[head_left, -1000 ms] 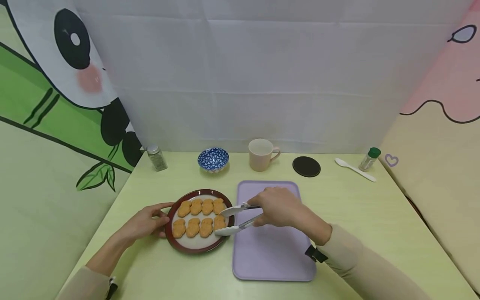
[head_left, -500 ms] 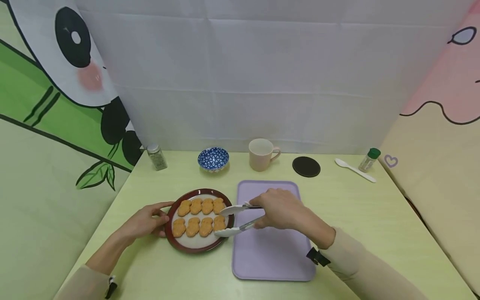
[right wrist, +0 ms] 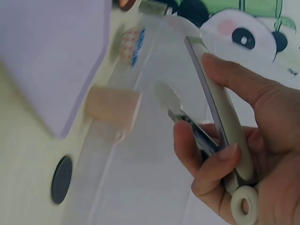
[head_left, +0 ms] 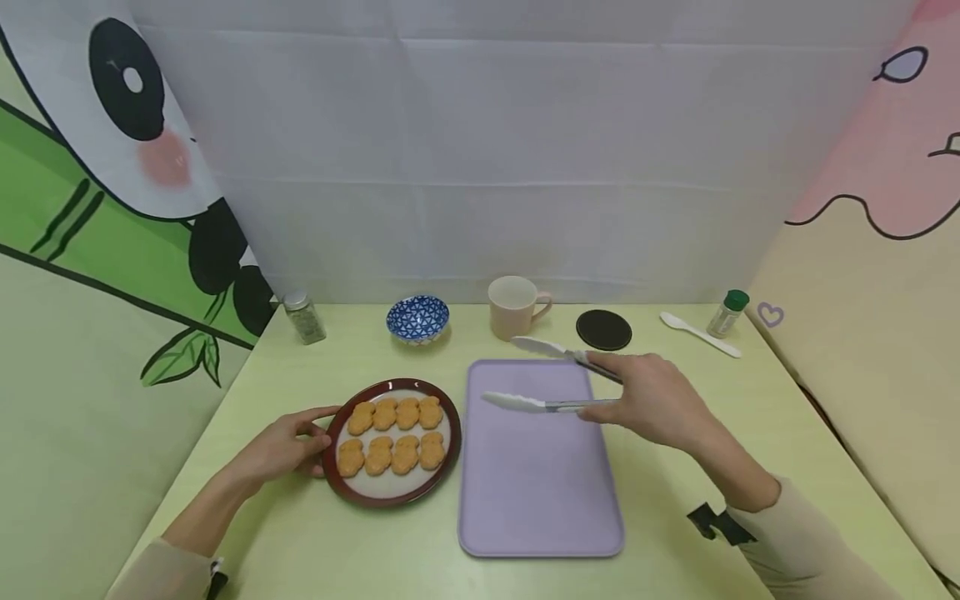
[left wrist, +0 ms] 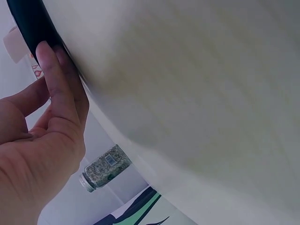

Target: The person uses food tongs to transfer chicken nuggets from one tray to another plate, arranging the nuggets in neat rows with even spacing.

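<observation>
At the left, my left hand holds the edge of a round plate with a brown rim and a pale middle. Its thumb lies on the rim, and in the left wrist view the fingers meet the dark rim. Several golden-brown pieces like nuggets or cookies lie on the plate in two rows. Over the upper part of the lilac tray, my right hand grips metal tongs with white tips. The tongs are spread apart, with nothing between their tips.
Along the back stand a jar of dried herbs, a blue patterned bowl, a pale pink mug and a black round coaster. A white spoon and a green-capped bottle sit at the back right.
My right hand has carried the tongs away from the plate, rightward and back over the tray. The pieces stay on the plate, and my left hand keeps its place at the rim.
</observation>
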{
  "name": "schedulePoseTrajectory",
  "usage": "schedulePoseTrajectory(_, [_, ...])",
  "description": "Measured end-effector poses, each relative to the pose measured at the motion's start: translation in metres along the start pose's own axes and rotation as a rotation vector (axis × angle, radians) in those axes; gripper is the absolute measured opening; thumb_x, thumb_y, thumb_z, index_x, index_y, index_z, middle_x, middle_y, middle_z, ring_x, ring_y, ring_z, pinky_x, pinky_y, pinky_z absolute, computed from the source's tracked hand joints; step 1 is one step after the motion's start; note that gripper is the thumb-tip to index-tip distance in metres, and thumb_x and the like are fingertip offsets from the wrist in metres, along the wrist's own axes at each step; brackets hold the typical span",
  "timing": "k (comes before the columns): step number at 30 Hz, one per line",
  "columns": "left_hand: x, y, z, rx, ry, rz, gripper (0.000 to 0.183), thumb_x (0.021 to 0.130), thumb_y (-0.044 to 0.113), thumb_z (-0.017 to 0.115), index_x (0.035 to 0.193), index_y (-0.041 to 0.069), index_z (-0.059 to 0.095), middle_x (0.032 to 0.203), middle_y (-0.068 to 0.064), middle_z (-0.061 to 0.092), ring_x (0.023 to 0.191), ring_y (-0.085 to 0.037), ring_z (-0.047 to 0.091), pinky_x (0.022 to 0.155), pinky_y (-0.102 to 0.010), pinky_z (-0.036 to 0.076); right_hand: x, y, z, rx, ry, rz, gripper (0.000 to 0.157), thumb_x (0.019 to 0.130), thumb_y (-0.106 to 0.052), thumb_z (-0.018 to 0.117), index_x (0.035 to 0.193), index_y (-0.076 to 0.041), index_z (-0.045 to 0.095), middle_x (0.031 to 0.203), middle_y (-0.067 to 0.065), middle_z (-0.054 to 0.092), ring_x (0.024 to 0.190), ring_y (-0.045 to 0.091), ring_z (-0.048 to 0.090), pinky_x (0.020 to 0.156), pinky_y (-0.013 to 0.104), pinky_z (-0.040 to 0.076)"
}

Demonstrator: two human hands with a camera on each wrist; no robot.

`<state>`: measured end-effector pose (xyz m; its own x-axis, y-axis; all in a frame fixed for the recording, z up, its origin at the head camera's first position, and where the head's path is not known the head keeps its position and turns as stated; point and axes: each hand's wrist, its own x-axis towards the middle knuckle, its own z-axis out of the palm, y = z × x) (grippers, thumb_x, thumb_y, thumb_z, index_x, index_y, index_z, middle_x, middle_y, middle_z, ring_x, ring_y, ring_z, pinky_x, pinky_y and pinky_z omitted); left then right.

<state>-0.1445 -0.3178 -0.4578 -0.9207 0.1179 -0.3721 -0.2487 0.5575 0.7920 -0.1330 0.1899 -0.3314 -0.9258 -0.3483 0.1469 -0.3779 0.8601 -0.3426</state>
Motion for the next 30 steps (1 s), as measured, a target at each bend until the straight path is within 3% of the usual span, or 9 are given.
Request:
schedulePoseTrajectory(3, [0.004,0.001,0.001,0.007,-0.003,0.007,0.051,0.095,0.010,0.054,0.144,0.016,0.039,0.103,-0.017,0.054,0.069,-0.024,0.064,0.061,-0.034,0.053,-0.014,0.030,-0.005,0.019,0.043,0.115,0.080,0.070,-0.056,0.076,0.133,-0.013,0.055,0.078,0.002,0.062,0.064,0.017,0.048,0.054,0.032,0.037])
schedulePoseTrajectory(7, [0.006,0.002,0.001,0.007,-0.015,0.016,0.052,0.095,0.011,0.055,0.145,0.014,0.038,0.104,-0.017,0.054,0.071,-0.024,0.064,0.062,-0.034,0.053,-0.032,0.066,-0.003,0.040,0.089,0.234,0.084,0.071,-0.061,0.072,0.134,-0.008,0.053,0.094,0.012,0.066,0.068,0.022,0.049,0.053,0.031,0.035])
schedulePoseTrajectory(9, [0.006,0.002,0.001,-0.002,-0.020,0.017,0.052,0.095,0.010,0.055,0.145,0.013,0.038,0.104,-0.017,0.054,0.073,-0.024,0.064,0.062,-0.034,0.053,-0.040,0.081,0.003,0.042,0.111,0.277,0.086,0.072,-0.062,0.071,0.134,-0.006,0.052,0.103,0.018,0.065,0.072,0.025,0.051,0.054,0.032,0.036])
schedulePoseTrajectory(15, [0.003,-0.002,0.000,-0.023,-0.024,0.013,0.053,0.095,0.009,0.055,0.145,0.012,0.037,0.100,-0.018,0.054,0.069,-0.026,0.063,0.061,-0.034,0.053,-0.054,0.121,0.035,0.044,0.139,0.368,0.090,0.074,-0.065,0.067,0.134,0.000,0.049,0.093,0.020,0.067,0.083,0.036,0.060,0.055,0.035,0.040])
schedulePoseTrajectory(22, [-0.002,-0.007,-0.002,-0.005,-0.026,-0.013,0.054,0.095,0.012,0.057,0.145,0.012,0.036,0.101,-0.017,0.055,0.073,-0.025,0.062,0.062,-0.034,0.053,-0.062,0.141,0.064,0.071,0.145,0.384,0.089,0.073,-0.062,0.070,0.133,0.000,0.050,0.113,0.027,0.060,0.092,0.040,0.059,0.059,0.038,0.042])
schedulePoseTrajectory(30, [0.004,-0.004,0.000,0.009,-0.046,0.003,0.053,0.095,0.012,0.055,0.145,0.011,0.037,0.106,-0.017,0.056,0.080,-0.024,0.061,0.063,-0.034,0.053,-0.074,0.146,0.079,0.052,0.174,0.390,0.080,0.070,-0.049,0.079,0.128,0.001,0.055,0.099,0.020,0.066,0.080,0.033,0.061,0.063,0.044,0.045])
